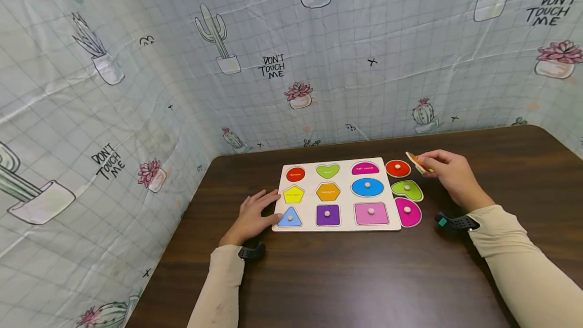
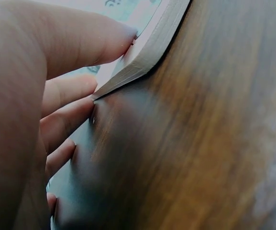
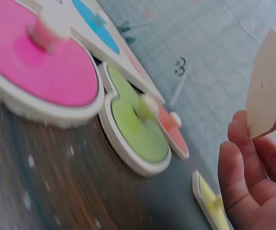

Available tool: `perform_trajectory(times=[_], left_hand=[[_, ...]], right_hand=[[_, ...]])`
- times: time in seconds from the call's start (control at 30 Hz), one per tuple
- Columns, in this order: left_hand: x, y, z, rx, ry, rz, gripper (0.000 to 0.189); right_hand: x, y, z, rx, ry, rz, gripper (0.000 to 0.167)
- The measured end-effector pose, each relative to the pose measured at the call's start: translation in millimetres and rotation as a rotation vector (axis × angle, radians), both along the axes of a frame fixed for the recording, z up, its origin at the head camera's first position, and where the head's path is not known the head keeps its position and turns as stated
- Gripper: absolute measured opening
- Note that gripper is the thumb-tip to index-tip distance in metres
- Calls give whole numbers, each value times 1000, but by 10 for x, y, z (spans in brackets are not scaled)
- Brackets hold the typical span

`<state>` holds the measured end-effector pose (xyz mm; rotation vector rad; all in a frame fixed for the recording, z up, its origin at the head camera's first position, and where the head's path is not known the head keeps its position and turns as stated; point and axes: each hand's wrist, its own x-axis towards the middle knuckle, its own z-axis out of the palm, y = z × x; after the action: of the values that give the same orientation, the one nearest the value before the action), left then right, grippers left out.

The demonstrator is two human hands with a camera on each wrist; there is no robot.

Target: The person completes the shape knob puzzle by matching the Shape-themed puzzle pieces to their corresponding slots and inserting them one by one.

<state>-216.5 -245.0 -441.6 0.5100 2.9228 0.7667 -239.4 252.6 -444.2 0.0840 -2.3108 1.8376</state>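
A white wooden puzzle board (image 1: 306,211) lies on the table, its recesses printed with coloured shapes. Blue triangle (image 1: 295,220), purple square (image 1: 334,220), pink rectangle (image 1: 380,218) and blue oval (image 1: 357,187) knob pieces sit in it. My left hand (image 1: 252,216) rests at the board's left edge, thumb on its corner, fingers spread along the side. Right of the board, my right hand (image 1: 451,173) holds an orange puzzle piece (image 1: 412,159) tilted up; the right wrist view shows its bare wooden back (image 3: 267,88). A yellow piece (image 3: 207,201) lies below that hand, partly hidden.
Beside the board's right edge lie a red circle piece (image 1: 392,170), a green heart piece (image 1: 412,194) and a magenta half-round piece (image 1: 412,219), knobs up. A patterned cloth (image 1: 337,80) hangs behind the dark wooden table (image 1: 328,277).
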Motion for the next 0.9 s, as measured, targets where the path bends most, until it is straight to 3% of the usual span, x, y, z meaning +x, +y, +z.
perform_trajectory(times=[0.27,0.53,0.77,0.9], left_hand=[[-37,4,52,-21,-1,-3,61],[11,-5,-1,-10,1,10,60],[15,7,25,-8,4,10,60],[30,0,13,-15,-2,10,60]], right_hand=[[-22,-72,90,-115,-4,76,28],[-38,-166,142,-112,-79,116,43],[-65,-254,160,-145,-82,143,28],[-87,-336,175,-143,-99,159,27]])
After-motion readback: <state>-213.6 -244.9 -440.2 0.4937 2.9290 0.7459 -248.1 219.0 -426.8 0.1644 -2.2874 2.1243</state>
